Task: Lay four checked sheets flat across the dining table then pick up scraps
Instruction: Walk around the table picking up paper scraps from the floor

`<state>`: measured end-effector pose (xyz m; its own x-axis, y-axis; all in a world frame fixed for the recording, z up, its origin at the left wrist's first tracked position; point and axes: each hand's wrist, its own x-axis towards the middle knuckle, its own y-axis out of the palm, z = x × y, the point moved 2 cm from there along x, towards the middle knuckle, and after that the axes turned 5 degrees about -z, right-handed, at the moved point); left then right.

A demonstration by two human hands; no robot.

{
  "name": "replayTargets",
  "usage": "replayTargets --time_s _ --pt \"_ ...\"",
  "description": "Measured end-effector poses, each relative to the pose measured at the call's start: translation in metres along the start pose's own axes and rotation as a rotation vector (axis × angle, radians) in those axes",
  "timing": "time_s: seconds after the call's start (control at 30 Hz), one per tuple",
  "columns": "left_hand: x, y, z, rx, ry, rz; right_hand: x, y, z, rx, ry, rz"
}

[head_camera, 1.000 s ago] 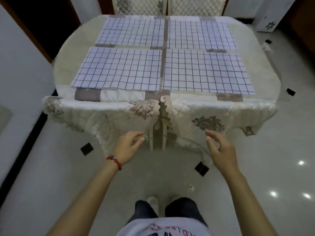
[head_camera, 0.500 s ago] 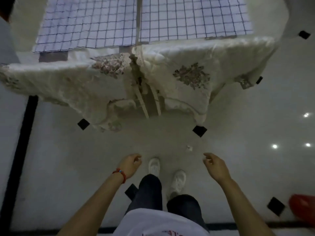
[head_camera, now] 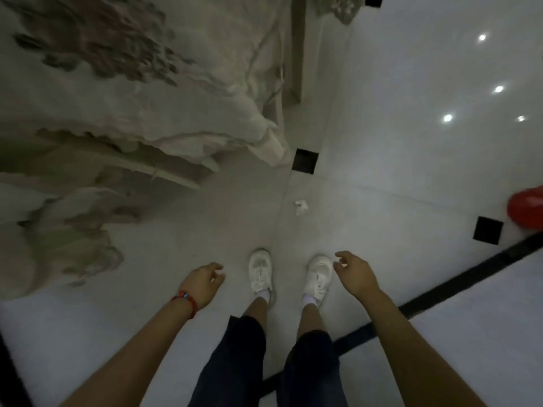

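A small crumpled white paper scrap (head_camera: 301, 207) lies on the pale tiled floor, just beyond my white shoes. My left hand (head_camera: 202, 282), with a red bracelet at the wrist, hangs over the floor with loosely curled fingers and holds nothing. My right hand (head_camera: 355, 273) hovers above my right shoe, fingers relaxed and empty, nearer to the scrap. The checked sheets and the tabletop are out of view; only the hanging embroidered tablecloth (head_camera: 141, 92) shows at the upper left.
A table leg (head_camera: 295, 54) stands behind the cloth's edge. Black inlay squares (head_camera: 305, 161) mark the floor tiles, and a black strip (head_camera: 470, 277) runs diagonally at the right. A red object (head_camera: 527, 211) sits at the right edge.
The view has tilted down from the tabletop to the floor. Both hands dropped from the tablecloth's edge to hang over the floor near my shoes. The scrap now appears closer.
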<state>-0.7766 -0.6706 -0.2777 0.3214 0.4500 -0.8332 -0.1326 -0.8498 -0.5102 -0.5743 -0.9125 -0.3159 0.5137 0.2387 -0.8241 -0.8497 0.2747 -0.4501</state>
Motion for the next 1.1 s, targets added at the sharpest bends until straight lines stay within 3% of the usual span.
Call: replayTargets --time_s 0.23,0.47,0.6,0.87,1.1 --pt "0.114 0.064 -0.012 0.137 0.043 0.089 0.103 0.047 -0.039 -0.001 -0.008 0.000" --pt "0.227 0.133 -0.018 0.072 0.104 0.060 0.243 0.103 -0.056 -0.122 -0.055 -0.038" --pt "0.278 0.161 0.000 0.052 0.052 0.047 0.319 0.137 -0.047 -0.217 -0.134 -0.108" --pt "0.324 0.188 0.045 0.047 -0.052 0.041 0.420 0.201 -0.044 -0.407 -0.265 -0.214" --pt "0.336 0.209 0.051 0.027 -0.064 0.035 0.432 0.222 -0.064 -0.488 -0.314 -0.263"
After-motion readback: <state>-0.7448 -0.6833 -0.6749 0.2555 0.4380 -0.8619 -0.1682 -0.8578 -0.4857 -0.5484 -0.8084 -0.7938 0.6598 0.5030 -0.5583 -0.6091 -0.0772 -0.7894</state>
